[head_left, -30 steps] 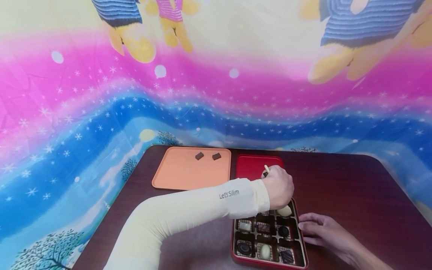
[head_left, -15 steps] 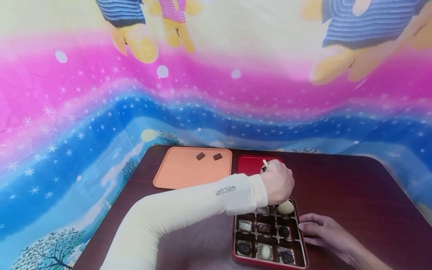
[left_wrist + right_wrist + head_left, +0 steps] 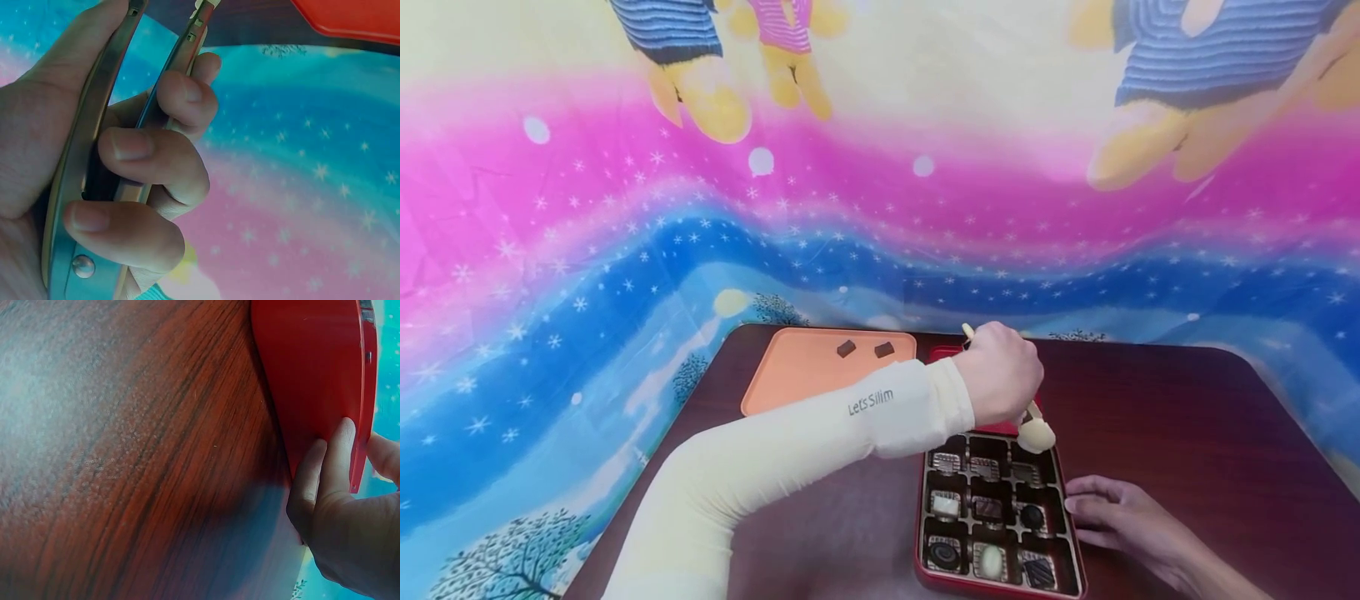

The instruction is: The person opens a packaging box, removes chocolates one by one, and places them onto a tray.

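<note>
My left hand (image 3: 1000, 375) holds metal tongs (image 3: 94, 144), fingers wrapped round both arms. The rear end of the tongs pokes out above the hand in the head view. At their pale tips is a round cream-white chocolate (image 3: 1036, 436), raised over the back right compartment of a red chocolate box (image 3: 1000, 586). Dark and white chocolates sit in the middle and front rows; back compartments show patterned liners. With fairly straight fingers, my right hand (image 3: 1123, 517) touches the box's right side wall, its thumb by the rim in the right wrist view.
An orange tray (image 3: 805, 375) with two small brown chocolate pieces (image 3: 865, 349) lies at the back left. Behind the box is a red lid (image 3: 943, 353), partly covered by my left hand. The dark wooden table (image 3: 1187, 417) meets a patterned cloth backdrop (image 3: 880, 208).
My left hand has moved up and slightly left with the tongs, and the cream-white chocolate has come up out of its compartment. The right hand stays at the box.
</note>
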Available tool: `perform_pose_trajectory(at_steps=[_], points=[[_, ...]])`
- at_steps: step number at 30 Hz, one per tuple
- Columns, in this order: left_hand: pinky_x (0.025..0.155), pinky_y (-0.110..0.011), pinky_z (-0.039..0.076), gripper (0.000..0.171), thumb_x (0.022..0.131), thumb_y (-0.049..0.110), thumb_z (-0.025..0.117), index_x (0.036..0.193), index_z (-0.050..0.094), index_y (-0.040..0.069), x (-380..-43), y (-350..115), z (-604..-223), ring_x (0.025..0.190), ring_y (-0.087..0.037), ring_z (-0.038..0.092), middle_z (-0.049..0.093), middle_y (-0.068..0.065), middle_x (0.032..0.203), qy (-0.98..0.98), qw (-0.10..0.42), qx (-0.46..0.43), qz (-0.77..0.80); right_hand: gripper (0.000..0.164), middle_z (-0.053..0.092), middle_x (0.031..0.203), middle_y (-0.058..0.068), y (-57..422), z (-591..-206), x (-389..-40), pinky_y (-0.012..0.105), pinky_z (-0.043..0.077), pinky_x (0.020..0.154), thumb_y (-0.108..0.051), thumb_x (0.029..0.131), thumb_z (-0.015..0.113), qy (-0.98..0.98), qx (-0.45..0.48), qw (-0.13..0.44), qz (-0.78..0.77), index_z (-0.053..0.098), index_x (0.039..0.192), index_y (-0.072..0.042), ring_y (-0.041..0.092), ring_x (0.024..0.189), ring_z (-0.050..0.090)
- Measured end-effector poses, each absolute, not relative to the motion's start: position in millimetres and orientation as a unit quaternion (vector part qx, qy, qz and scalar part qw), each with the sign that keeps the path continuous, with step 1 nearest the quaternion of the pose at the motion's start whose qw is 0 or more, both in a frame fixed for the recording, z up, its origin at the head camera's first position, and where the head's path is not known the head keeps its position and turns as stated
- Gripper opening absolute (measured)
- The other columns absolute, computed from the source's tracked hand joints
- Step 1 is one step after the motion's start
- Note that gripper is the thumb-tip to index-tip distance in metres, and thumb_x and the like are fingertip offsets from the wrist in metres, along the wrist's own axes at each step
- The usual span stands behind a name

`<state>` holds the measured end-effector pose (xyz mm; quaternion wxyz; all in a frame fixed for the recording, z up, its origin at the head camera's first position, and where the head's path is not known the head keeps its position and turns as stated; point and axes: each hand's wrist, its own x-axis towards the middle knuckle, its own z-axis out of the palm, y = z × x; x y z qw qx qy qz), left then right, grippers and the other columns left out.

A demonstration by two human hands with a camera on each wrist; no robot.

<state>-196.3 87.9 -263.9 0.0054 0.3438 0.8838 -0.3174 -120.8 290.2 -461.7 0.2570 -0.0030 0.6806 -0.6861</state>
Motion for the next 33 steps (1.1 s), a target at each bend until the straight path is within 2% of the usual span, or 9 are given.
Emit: perform_pose_trajectory(at_steps=[6,17,25,33], points=[[0.055,-0.026,0.046,0.032,0.076,0.059,0.058,0.080,0.061,0.027,-204.7,74.0,-251.0,0.066,-0.009,0.053,0.056,0.010,0.078,0.892,0.003,0.329,-0.310,0.044,0.054,0.110,0.011,289.6,-462.0,-122.3,0.042,0.045,0.086,-0.016,0.090,0.055,0.679,0.010,0.263,-0.685,0.038,0.120,0.011,0.024,0.102,0.056],[0.051,-0.027,0.045,0.044,0.073,0.067,0.056,0.078,0.063,0.023,-235.4,36.3,-240.5,0.062,-0.009,0.052,0.054,0.007,0.072,0.918,0.022,0.283,-0.277,0.042,0.055,0.110,0.011,290.6,-461.8,-122.1,0.042,0.045,0.085,-0.015,0.091,0.054,0.679,0.000,0.265,-0.685,0.039,0.121,0.011,0.024,0.102,0.056],[0.052,-0.034,0.045,0.044,0.071,0.065,0.061,0.073,0.063,0.021,-269.0,2.3,-245.7,0.064,-0.014,0.051,0.055,0.004,0.072,0.941,0.018,0.240,-0.238,0.043,0.055,0.110,0.011,290.4,-461.3,-121.2,0.042,0.045,0.086,-0.015,0.091,0.054,0.678,-0.004,0.264,-0.686,0.038,0.121,0.011,0.023,0.102,0.056],[0.055,-0.031,0.042,0.044,0.074,0.063,0.060,0.080,0.064,0.020,-296.8,-29.3,-248.5,0.067,-0.015,0.049,0.054,0.003,0.078,0.954,0.051,0.191,-0.227,0.041,0.056,0.109,0.011,291.0,-461.4,-121.4,0.042,0.045,0.085,-0.014,0.091,0.054,0.676,-0.005,0.266,-0.687,0.039,0.119,0.010,0.023,0.102,0.056]])
